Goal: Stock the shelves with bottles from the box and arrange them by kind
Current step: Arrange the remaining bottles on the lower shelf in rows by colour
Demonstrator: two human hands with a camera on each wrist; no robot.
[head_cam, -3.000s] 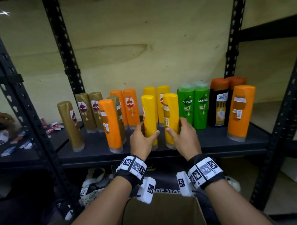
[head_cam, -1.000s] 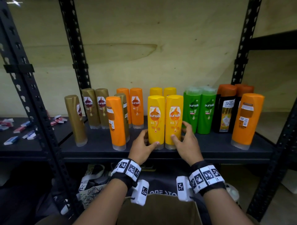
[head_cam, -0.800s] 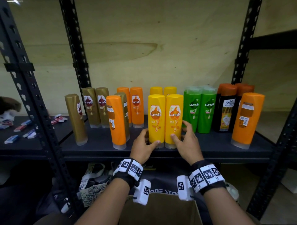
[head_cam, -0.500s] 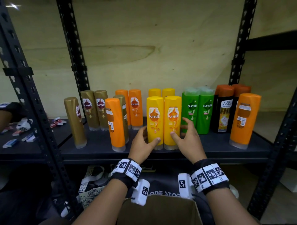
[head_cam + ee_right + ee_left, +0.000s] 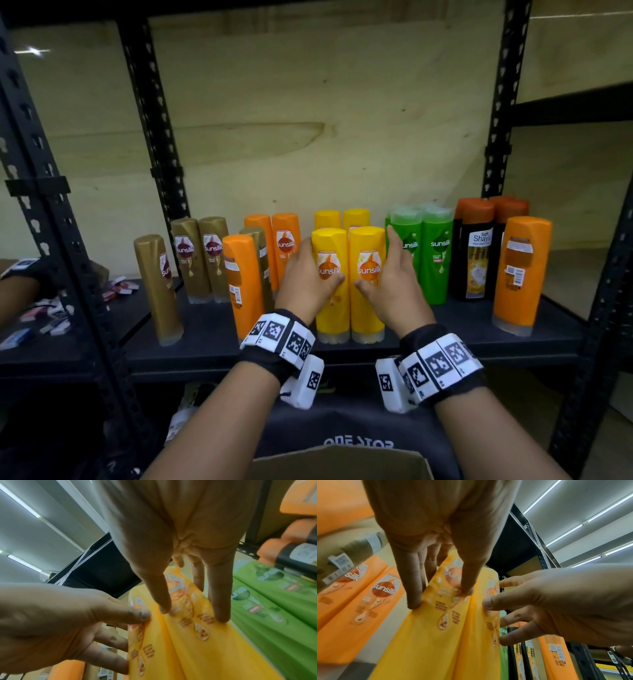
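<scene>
Two yellow Sunsilk bottles stand side by side at the front of the dark shelf [image 5: 445,329], labels forward. My left hand [image 5: 317,265] holds the left yellow bottle [image 5: 330,308] at mid-height, thumb on the label and fingers round its left side; the left wrist view shows the same left hand [image 5: 440,599]. My right hand [image 5: 376,260] touches the right yellow bottle [image 5: 368,308] with the thumb on its front and straight, spread fingers along its right edge; the right wrist view shows the right hand [image 5: 192,614] this way. The cardboard box [image 5: 335,462] is below my wrists.
On the shelf from left stand gold bottles [image 5: 200,260], orange bottles [image 5: 245,284], two more yellow ones behind, green bottles [image 5: 438,260], black bottles [image 5: 474,253] and one orange bottle [image 5: 520,274]. Black uprights [image 5: 68,260] frame the bay. Another person's arm [image 5: 17,291] reaches over the left shelf.
Both hands have slid up from the bottles' bases to mid-height. Since three seconds ago the two yellow bottles have been turned label-forward and set close together.
</scene>
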